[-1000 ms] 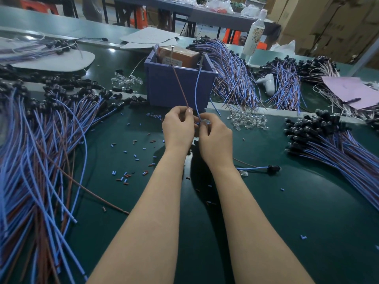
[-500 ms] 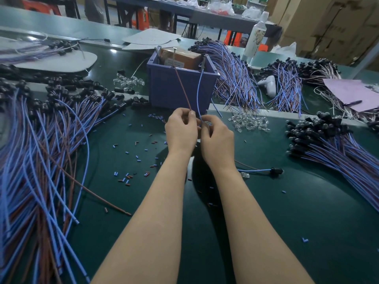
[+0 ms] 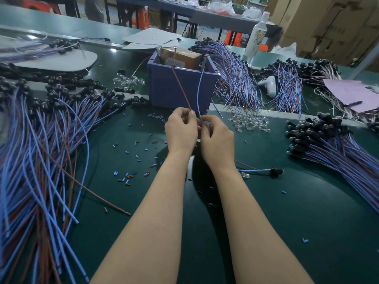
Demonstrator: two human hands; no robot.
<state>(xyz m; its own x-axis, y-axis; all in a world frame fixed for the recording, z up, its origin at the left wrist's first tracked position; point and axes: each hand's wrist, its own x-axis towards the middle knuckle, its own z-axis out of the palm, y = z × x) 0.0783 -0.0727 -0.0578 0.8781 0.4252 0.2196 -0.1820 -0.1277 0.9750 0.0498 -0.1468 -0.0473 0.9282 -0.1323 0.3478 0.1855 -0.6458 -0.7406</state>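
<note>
Barely anything has shifted: the left hand [image 3: 180, 131] still pinches the brown wire [image 3: 181, 89] in its grip, and the right hand [image 3: 217, 142] grips the blue wire [image 3: 198, 95], above the counter [image 3: 307, 206]. This pair seems mid-assembly, and many loose wires [image 3: 37, 160] remain.

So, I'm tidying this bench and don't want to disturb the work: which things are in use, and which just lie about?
In use:
- brown wire, pinched by the left hand
- blue wire, held by the right hand

Lying about:
- purple bin
- white bottle
- pink paper
- clear bulbs
- finished bundle
</note>
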